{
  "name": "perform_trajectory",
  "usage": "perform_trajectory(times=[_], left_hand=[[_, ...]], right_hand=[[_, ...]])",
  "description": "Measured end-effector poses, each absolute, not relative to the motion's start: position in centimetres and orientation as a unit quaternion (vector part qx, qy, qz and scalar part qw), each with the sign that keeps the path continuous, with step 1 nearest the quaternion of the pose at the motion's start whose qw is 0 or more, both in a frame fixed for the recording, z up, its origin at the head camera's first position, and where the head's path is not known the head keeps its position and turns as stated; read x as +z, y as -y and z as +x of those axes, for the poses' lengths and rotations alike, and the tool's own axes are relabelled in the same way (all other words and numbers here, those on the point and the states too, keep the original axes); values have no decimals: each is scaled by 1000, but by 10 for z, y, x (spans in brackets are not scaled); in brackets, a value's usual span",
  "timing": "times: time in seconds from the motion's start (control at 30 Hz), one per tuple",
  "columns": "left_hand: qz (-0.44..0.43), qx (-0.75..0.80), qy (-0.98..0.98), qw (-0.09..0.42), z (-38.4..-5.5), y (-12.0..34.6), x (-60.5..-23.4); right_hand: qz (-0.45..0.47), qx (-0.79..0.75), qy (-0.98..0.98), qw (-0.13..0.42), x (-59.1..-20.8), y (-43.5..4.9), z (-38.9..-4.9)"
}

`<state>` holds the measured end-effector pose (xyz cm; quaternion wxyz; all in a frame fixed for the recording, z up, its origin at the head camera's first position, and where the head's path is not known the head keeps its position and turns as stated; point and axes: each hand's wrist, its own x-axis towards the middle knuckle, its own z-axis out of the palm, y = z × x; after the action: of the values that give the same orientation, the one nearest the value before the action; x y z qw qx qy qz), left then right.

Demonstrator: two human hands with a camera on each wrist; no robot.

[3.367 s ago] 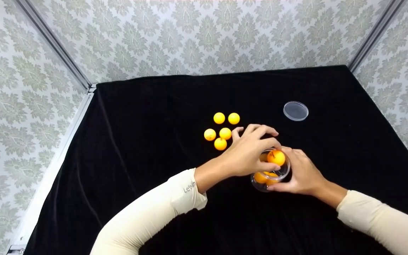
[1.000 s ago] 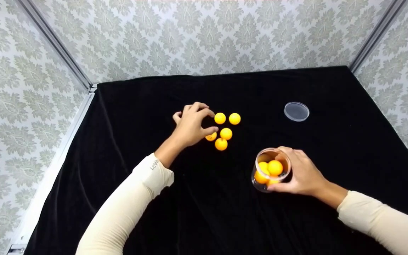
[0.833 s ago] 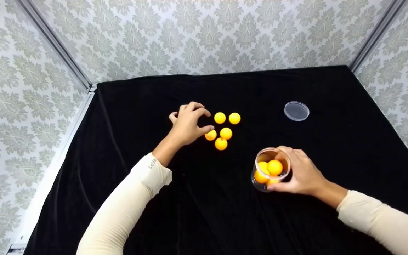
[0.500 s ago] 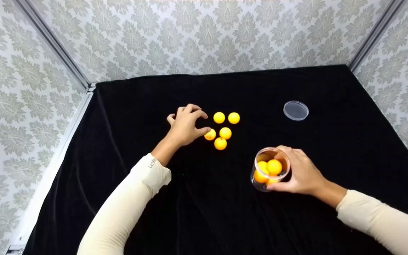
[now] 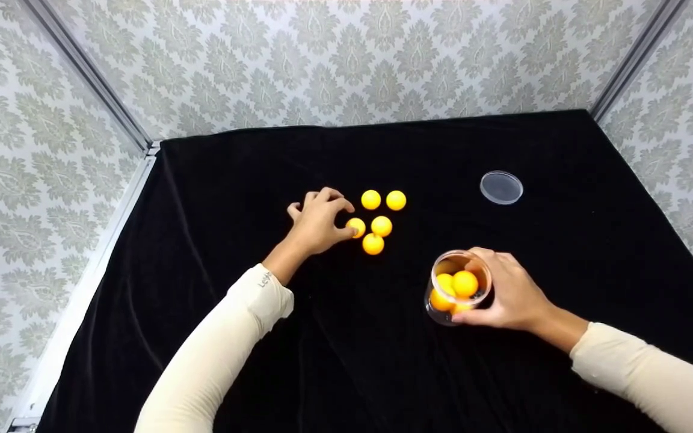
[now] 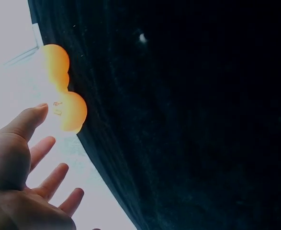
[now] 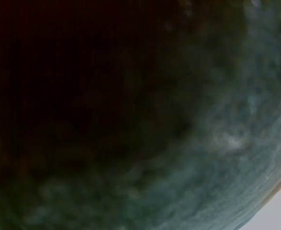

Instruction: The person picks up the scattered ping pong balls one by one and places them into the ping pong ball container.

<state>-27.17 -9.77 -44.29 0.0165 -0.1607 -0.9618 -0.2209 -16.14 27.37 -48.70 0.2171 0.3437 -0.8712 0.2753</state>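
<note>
My left hand [image 5: 317, 224] is low at the left side of a group of orange table tennis balls [image 5: 381, 226]. Its thumb tip overlaps the leftmost ball [image 5: 356, 227], and the index finger curves above it. In the left wrist view the thumb [image 6: 32, 117] and fingers are spread apart, with the printed ball [image 6: 73, 111] just past the thumb tip. My right hand [image 5: 512, 294] grips a clear round plastic jar [image 5: 438, 316] by its side, mouth up. Several orange balls [image 5: 465, 284] lie inside. The right wrist view is dark and blurred.
A clear round lid [image 5: 502, 187] lies flat on the black cloth [image 5: 250, 180] at the back right. Patterned walls [image 5: 352, 60] stand behind and on both sides of the table. A metal frame bar [image 5: 91, 78] rises at the left corner.
Earlier my left hand held a ball over the jar's mouth; that ball now lies inside. The hand has since moved left and closed in on the leftmost loose ball. The right hand stays put.
</note>
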Motion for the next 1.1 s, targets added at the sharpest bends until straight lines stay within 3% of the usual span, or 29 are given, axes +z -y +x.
perform_trajectory(times=[1.1], left_hand=[[-161,-182,970,-4,-271,92,-452]], right_hand=[[333,275,878,204,-486,-274,-160]])
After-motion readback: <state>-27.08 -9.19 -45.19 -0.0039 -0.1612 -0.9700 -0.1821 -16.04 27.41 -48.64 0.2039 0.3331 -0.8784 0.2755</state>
